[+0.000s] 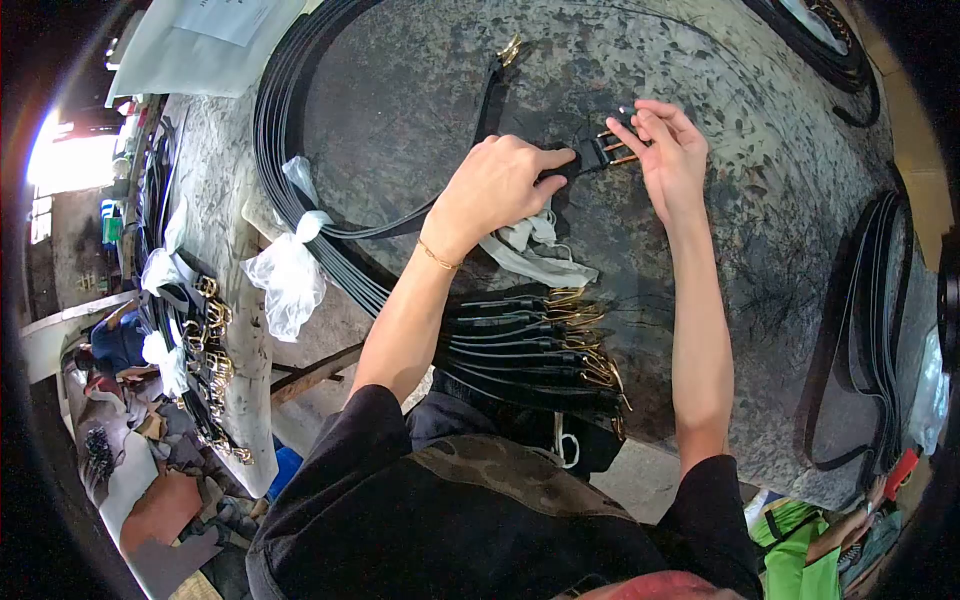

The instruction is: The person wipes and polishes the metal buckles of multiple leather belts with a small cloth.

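My left hand (495,190) grips the end of a black belt (592,155) just behind its buckle, with index finger and thumb pressed on the strap. A gold-coloured buckle (622,153) sticks out to the right of it. Over the buckle, my right hand (672,155) has its fingertips drawn together around something small and dark with a bright glint, too small to name. A crumpled pale cloth (540,250) lies below my left hand. Above it, another black strap (487,100) ends in a gold-coloured fitting (510,50).
Several black belts with gold buckles (585,340) hang over the near table edge. Long coiled straps (275,130) curve at left, tied by a plastic bag (295,270). More straps (870,330) lie at right. A person in green (800,550) is at lower right.
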`<act>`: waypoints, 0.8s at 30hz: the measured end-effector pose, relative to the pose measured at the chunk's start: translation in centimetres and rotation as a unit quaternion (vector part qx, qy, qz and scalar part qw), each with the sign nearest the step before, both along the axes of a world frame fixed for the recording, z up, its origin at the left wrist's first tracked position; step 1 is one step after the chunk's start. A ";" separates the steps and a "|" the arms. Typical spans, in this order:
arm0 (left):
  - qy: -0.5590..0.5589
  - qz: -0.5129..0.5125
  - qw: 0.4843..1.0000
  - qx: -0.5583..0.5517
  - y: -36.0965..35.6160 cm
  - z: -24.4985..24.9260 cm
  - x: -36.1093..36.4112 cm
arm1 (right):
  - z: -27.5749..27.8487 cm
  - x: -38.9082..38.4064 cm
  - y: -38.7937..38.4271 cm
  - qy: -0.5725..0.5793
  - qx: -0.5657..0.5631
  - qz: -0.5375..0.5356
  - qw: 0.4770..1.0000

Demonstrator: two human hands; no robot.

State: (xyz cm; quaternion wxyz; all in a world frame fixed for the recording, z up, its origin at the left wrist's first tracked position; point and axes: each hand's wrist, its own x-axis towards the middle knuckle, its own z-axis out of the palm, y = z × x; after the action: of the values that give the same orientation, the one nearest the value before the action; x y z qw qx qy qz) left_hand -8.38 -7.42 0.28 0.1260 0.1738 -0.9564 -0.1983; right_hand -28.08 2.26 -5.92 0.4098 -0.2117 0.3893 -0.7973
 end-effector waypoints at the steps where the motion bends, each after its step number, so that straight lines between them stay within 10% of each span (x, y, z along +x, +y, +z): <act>1: 0.000 -0.002 1.000 0.000 0.1 0.0 -0.1 | 0.1 0.0 0.0 0.000 0.000 -0.002 1.000; 24: 0.139 0.024 0.987 -0.078 2.5 -2.6 -2.3 | 0.4 0.2 0.0 0.001 0.008 -0.002 1.000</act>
State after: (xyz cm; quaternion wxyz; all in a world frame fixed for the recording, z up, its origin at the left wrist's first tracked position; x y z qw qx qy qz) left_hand -10.69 -4.94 -2.34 0.2757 0.1572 -0.9376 -0.1420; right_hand -27.89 2.23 -5.49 0.4094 -0.2086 0.3968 -0.7946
